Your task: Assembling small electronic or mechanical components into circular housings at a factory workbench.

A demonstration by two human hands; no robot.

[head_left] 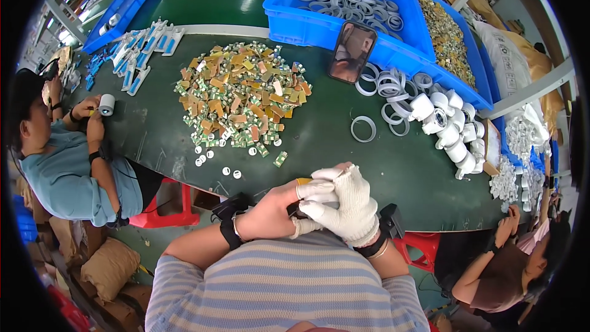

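Both of my hands meet at the table's near edge, in front of my striped shirt. My left hand (pixel 273 209), its fingers partly covered in white glove cloth, is closed around something that the fingers mostly hide. A white knitted glove covers my right hand (pixel 351 204), which is closed against the left from the other side. Only a pale and a dark bit show between them, too little to name. Beyond my hands lies a big heap of small green circuit boards (pixel 246 95) with orange-brown and yellow pieces. Several round white stickers (pixel 226 171) lie at its near side.
A blue bin (pixel 286 27) holds grey rings; a phone (pixel 353 52) leans on it. Loose rings (pixel 363 129) and white camera-like housings (pixel 455 141) lie to the right. Blue-and-white parts (pixel 138 55) lie far left. One person (pixel 74 172) works at left, another (pixel 491 276) at right.
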